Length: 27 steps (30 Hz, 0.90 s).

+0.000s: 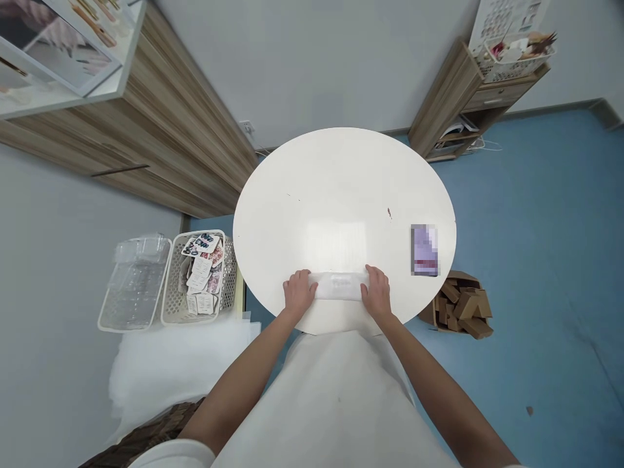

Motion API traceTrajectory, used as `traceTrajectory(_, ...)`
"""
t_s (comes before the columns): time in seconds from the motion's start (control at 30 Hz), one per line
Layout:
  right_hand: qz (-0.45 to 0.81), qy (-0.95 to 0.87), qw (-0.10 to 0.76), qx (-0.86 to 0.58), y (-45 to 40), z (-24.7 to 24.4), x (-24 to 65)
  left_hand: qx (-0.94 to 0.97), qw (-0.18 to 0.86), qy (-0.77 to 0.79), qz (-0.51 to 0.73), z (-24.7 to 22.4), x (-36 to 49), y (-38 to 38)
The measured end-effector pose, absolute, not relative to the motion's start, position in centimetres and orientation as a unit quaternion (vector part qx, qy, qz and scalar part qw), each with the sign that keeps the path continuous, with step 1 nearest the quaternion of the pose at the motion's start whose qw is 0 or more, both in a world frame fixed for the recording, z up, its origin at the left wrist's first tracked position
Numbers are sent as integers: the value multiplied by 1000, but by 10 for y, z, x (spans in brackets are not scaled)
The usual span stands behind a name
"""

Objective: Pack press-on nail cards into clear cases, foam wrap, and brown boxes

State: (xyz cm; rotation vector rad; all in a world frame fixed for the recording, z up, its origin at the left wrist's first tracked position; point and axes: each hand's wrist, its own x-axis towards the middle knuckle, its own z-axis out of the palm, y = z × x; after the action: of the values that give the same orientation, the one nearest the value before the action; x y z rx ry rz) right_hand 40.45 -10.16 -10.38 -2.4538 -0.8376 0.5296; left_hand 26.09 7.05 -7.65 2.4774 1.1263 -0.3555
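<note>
A flat, whitish wrapped strip (338, 286) lies crosswise near the front edge of the round white table (341, 175). My left hand (299, 292) grips its left end, thumb on top and fingers at the far edge. At the right end, my right hand (377, 291) holds it the same way. Faint markings show in the middle of the strip; what is inside cannot be made out. A pixelated purple rectangular item (425, 250) rests on the table to the right of my right hand.
Left of the table stand a white basket of printed cards (168, 292) and a basket of clear plastic boxes (134, 283), with translucent sheets (170, 364) below. At the right, a carton of small brown boxes (463, 309) sits on the floor. Wooden cabinets (180, 117) stand behind.
</note>
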Motion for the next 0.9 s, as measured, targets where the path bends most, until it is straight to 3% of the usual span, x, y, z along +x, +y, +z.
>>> traceTrajectory(0.2,221,-528,171,-802,-104,-96,401,951,210,207,-92,-66,267,67)
traceTrajectory(0.37,235,-546,134,-793,-95,-99,394,953,235,148,-123,-75,274,52)
traceTrajectory(0.7,351,-493,166,-778,-109,-70,390,918,334,165,-133,-66,255,41)
traceTrajectory(0.9,378,-429,252,-781,-105,-65,404,906,369,189,-82,-65,253,55)
